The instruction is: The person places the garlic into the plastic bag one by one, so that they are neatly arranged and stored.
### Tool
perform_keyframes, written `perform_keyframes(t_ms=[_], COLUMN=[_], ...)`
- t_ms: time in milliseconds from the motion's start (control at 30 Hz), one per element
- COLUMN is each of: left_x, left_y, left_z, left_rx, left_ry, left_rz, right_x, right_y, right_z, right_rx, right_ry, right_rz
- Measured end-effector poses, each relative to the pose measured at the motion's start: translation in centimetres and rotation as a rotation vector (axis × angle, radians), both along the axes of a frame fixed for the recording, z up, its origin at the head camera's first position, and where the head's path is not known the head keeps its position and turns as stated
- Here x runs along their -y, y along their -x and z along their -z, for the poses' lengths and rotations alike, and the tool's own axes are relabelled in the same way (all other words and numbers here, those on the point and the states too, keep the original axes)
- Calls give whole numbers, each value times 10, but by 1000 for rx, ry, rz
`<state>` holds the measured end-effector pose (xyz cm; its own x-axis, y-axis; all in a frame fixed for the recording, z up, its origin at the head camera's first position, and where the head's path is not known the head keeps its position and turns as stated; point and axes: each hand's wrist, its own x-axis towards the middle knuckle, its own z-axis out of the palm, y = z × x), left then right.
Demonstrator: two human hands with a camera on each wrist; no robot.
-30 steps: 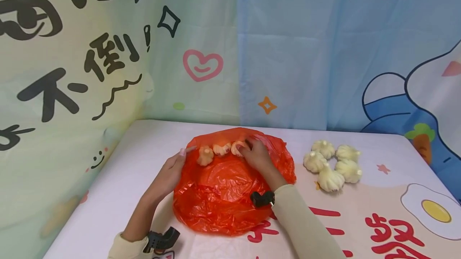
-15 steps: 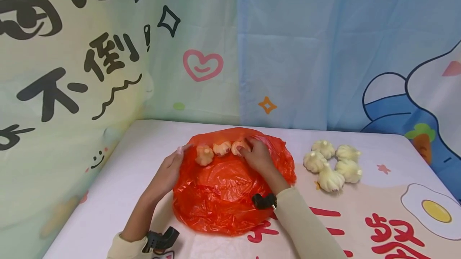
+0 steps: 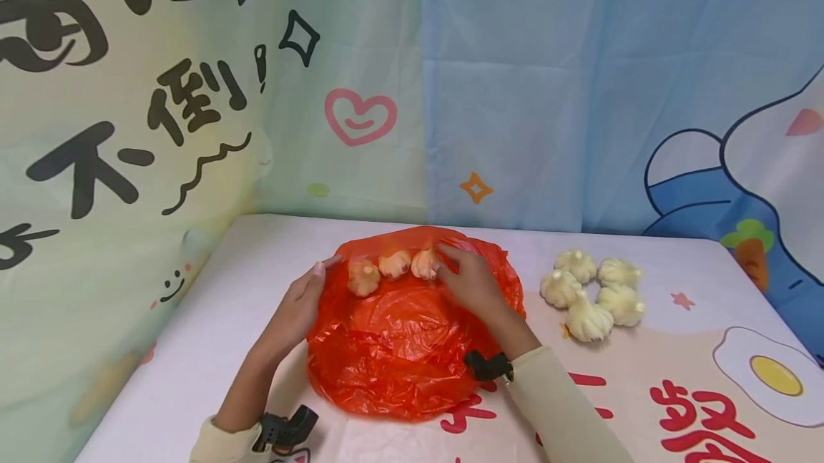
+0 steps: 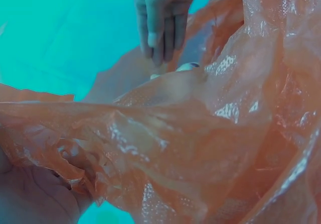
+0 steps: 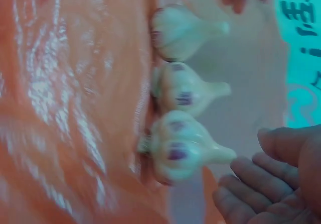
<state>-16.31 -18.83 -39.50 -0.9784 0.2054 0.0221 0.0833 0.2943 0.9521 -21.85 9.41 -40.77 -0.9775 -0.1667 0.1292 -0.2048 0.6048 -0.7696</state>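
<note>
A red plastic bag (image 3: 412, 313) lies spread on the table with its mouth open. Inside, near its far rim, three garlic bulbs stand in a row: a left one (image 3: 363, 278), a middle one (image 3: 395, 264) and a right one (image 3: 424, 263). My left hand (image 3: 299, 305) holds the bag's left edge; plastic hides part of its fingers in the left wrist view. Over the bag's right side, my right hand (image 3: 472, 280) has loosely extended fingers. In the right wrist view, a small gap separates those fingertips from the nearest bulb's stem (image 5: 220, 154).
Several more garlic bulbs (image 3: 590, 319) sit grouped on the table to the right of the bag. A printed cloth (image 3: 502, 91) hangs behind the table. Each wrist carries a small black camera, such as the right one (image 3: 487, 366).
The right hand has let go of the right-hand garlic bulb and drawn back slightly to the right and nearer. The left hand stays at the bag's edge, shifted slightly left.
</note>
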Motion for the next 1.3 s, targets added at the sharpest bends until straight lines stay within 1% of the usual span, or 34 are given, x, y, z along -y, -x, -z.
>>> perform_keyframes(t_ms=[100, 167, 233, 333, 467, 600, 833, 933, 1100, 1300], left_x=[0, 1, 1, 2, 4, 7, 8, 8, 7, 7], left_y=[1, 2, 1, -1, -3, -3, -1, -1, -1, -1], left_z=[-1, -2, -2, -1, 1, 1, -1, -2, -2, -1], left_rx=[-10, -13, -10, 13, 17, -2, -26, -32, -24, -21], left_ry=[-2, -5, -4, -5, -6, -7, -30, -29, -22, -15], left_rz=[2, 2, -2, -8, -9, -16, -2, 1, -10, -14], right_x=[-12, -20, -27, -35, -46, -59, -97, -112, -130, -156], right_y=[-7, -13, -18, -26, -37, -46, -64, -72, -82, -90], right_z=[-6, -8, -10, -11, -11, -12, -18, -22, -26, -25], right_rx=[-35, -51, -49, -31, 3, -3, -16, -28, -35, -32], right_ry=[28, 25, 18, -1, -25, -33, 58, 35, -51, -77], right_rz=[-27, -44, -57, -91, -104, -86, -42, -9, 56, 110])
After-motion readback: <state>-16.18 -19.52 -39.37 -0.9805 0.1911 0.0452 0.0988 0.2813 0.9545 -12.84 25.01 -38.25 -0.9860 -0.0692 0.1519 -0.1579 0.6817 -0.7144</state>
